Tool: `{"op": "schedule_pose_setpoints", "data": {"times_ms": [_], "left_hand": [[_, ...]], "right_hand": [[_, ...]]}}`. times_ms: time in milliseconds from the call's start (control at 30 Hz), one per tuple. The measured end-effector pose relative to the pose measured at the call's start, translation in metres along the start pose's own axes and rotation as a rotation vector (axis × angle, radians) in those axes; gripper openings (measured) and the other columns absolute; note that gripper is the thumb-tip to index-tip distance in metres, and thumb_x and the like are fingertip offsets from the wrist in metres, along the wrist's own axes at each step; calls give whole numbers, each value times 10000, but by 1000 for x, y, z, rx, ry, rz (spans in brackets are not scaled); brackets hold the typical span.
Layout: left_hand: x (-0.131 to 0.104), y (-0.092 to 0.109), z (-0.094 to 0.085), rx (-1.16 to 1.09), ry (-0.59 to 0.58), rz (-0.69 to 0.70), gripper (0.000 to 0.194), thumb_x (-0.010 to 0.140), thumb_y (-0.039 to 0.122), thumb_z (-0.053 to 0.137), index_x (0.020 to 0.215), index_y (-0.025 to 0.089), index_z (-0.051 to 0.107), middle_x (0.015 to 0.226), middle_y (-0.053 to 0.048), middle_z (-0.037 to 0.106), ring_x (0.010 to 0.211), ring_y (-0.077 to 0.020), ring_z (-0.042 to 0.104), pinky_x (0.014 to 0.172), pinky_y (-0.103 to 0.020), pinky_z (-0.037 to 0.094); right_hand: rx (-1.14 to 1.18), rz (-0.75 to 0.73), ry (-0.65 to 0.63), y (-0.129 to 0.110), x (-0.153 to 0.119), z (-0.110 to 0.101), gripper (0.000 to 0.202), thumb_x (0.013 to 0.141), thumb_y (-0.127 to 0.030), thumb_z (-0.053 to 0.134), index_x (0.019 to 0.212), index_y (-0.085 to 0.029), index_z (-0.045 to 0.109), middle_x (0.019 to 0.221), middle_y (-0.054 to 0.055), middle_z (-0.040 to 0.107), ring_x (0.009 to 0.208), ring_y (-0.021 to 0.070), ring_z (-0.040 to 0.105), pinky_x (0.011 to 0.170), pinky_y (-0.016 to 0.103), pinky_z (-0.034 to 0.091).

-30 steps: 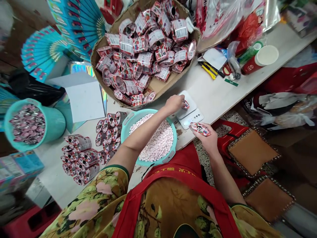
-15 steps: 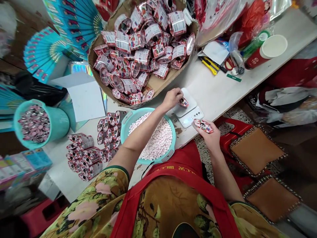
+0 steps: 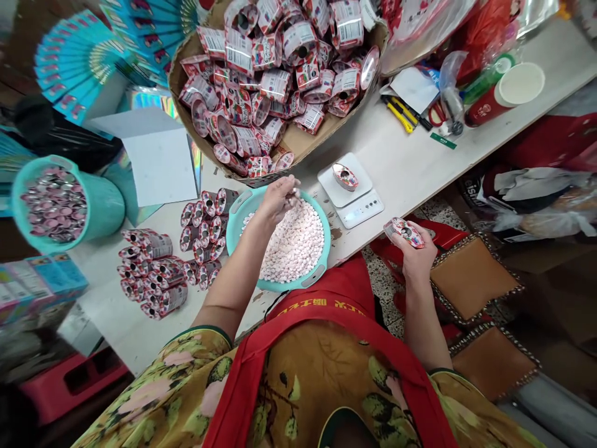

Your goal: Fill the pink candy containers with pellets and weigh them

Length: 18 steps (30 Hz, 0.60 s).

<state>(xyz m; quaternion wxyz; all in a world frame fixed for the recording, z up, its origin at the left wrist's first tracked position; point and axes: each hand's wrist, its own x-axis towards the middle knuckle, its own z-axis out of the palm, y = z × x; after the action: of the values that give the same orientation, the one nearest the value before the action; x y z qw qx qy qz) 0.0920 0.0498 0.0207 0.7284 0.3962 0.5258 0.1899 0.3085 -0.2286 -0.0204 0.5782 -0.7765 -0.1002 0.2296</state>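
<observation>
Over the turquoise basin [image 3: 237,239], my left hand [image 3: 276,202] is closed, with a few small pale pink candies [image 3: 293,198] showing at its fingertips. More candies [image 3: 293,242] of the same kind fill the basin. My right hand [image 3: 417,252] grips a red and white printed candy container [image 3: 403,231] with a hole in its face, out past the table's front edge. A similar container [image 3: 345,177] rests on the plate of a white digital scale [image 3: 357,213], between my two hands.
A cardboard box [image 3: 321,140] of printed containers stands behind the basin, with stacked containers [image 3: 152,274] to its left. Farther left is a turquoise bucket [image 3: 105,202] of pink lids. A paper cup [image 3: 506,93] and a yellow cutter [image 3: 400,118] lie right; stools [image 3: 471,274] stand below.
My left hand has moved from the container on the scale to above the basin. My right hand, holding its container, has shifted slightly right, away from the scale.
</observation>
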Motion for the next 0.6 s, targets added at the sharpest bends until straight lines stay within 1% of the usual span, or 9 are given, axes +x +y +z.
{"op": "schedule_pose_setpoints", "data": {"times_ms": [133, 233, 267, 333, 400, 433, 467, 533, 600], "left_hand": [[-12, -13, -13, 142, 4, -13, 139, 794, 152, 726, 841, 145, 596, 615, 37, 536, 480, -47, 467, 438, -164, 295], [-12, -18, -6, 238, -43, 20, 63, 829, 135, 661, 838, 145, 600, 637, 20, 561, 478, -55, 457, 448, -184, 280], [-10, -18, -1, 269, -54, 36, 49, 852, 145, 632, 824, 147, 592, 635, 16, 565, 464, -56, 438, 447, -193, 261], [-3, -18, 15, 327, -72, 60, 125, 893, 183, 585, 773, 153, 564, 603, 23, 532, 438, -60, 386, 451, -213, 236], [8, -16, 34, 402, -82, 117, 228, 937, 242, 532, 725, 158, 549, 568, 29, 478, 446, -74, 374, 479, -229, 260], [14, -15, 45, 471, -88, 167, 250, 950, 265, 513, 732, 157, 569, 572, 21, 481, 473, -90, 409, 509, -238, 296], [21, -14, 57, 577, -91, 233, 247, 958, 281, 506, 772, 154, 609, 595, 5, 513, 522, -114, 468, 554, -250, 341], [32, -13, 79, 913, -107, 355, 208, 956, 251, 511, 946, 154, 695, 713, -56, 632, 692, -191, 604, 685, -301, 417], [38, -12, 100, 1251, -139, 372, 261, 949, 191, 510, 1104, 149, 715, 889, -142, 715, 883, -284, 666, 797, -379, 440]], "right_hand": [[42, -7, -4, -2, -8, 1, 592, 556, -378, 917, 1074, -153, 741, 1017, 59, 755, 915, 198, 696, 892, 369, 583], [44, -7, -29, -2, -13, 1, 597, 554, -389, 913, 1072, -150, 738, 1005, 58, 752, 896, 197, 695, 886, 368, 582], [43, -4, -32, -3, -13, 1, 600, 553, -392, 912, 1072, -148, 736, 999, 58, 751, 888, 196, 693, 881, 366, 581], [42, 7, -47, -3, -10, 3, 608, 551, -392, 911, 1076, -144, 732, 992, 57, 750, 879, 194, 689, 875, 363, 579], [44, 18, -73, -4, -1, 7, 611, 545, -389, 912, 1072, -140, 730, 988, 60, 749, 881, 194, 686, 880, 364, 576], [48, 22, -93, -4, 6, 11, 613, 542, -388, 912, 1071, -138, 730, 990, 63, 748, 882, 195, 686, 886, 369, 575], [55, 23, -114, -4, 16, 15, 614, 540, -389, 909, 1070, -136, 728, 994, 67, 747, 885, 197, 687, 894, 376, 574], [62, 16, -139, -2, 39, 25, 616, 534, -391, 897, 1065, -132, 723, 999, 69, 741, 895, 205, 691, 914, 396, 574], [51, -11, -133, 0, 66, 39, 622, 517, -385, 879, 1059, -129, 712, 991, 62, 728, 901, 214, 692, 931, 423, 574]]}}
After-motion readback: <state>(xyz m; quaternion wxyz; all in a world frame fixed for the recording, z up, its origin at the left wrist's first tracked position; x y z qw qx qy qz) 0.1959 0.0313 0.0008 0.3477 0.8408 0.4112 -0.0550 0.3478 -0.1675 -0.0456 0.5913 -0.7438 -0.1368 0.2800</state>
